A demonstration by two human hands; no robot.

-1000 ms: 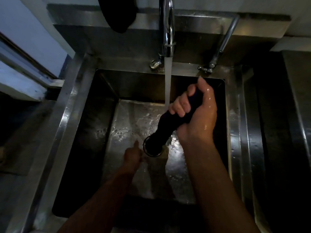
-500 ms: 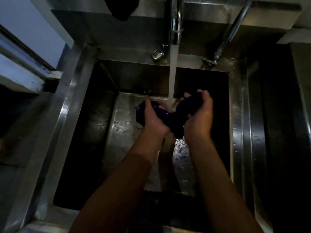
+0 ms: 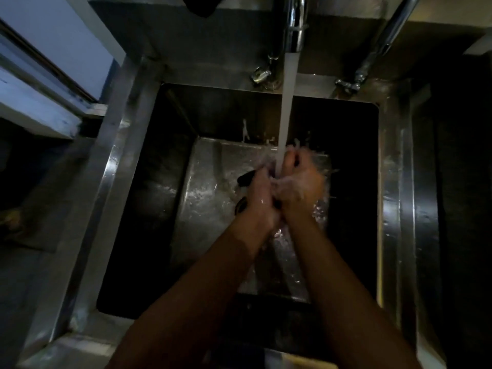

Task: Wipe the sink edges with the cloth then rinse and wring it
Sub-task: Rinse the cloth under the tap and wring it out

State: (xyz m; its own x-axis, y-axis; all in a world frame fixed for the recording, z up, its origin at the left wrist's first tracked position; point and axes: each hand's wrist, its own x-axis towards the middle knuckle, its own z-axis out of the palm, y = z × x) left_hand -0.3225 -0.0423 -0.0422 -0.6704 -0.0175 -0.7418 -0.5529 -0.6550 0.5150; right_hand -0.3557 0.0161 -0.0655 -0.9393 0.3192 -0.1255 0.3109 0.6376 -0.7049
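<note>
A dark cloth point(image 3: 246, 178) is bunched between my two hands over the middle of the steel sink point(image 3: 394, 209). Only a dark end shows, sticking out left of my left hand point(image 3: 259, 198). My right hand point(image 3: 299, 179) presses against the left one, both closed on the cloth. Water from the chrome faucet point(image 3: 294, 25) falls in a stream point(image 3: 286, 107) right onto my hands and splashes off them.
A second chrome pipe point(image 3: 383, 41) slants down to the sink's back rim at the right. A dark object point(image 3: 199, 6) hangs at the top edge above the backsplash. A pale window frame point(image 3: 48, 97) lies to the left.
My left hand rose from the sink bottom to take the cloth's free end. Both hands then closed together and moved under the water stream; the view shifted slightly.
</note>
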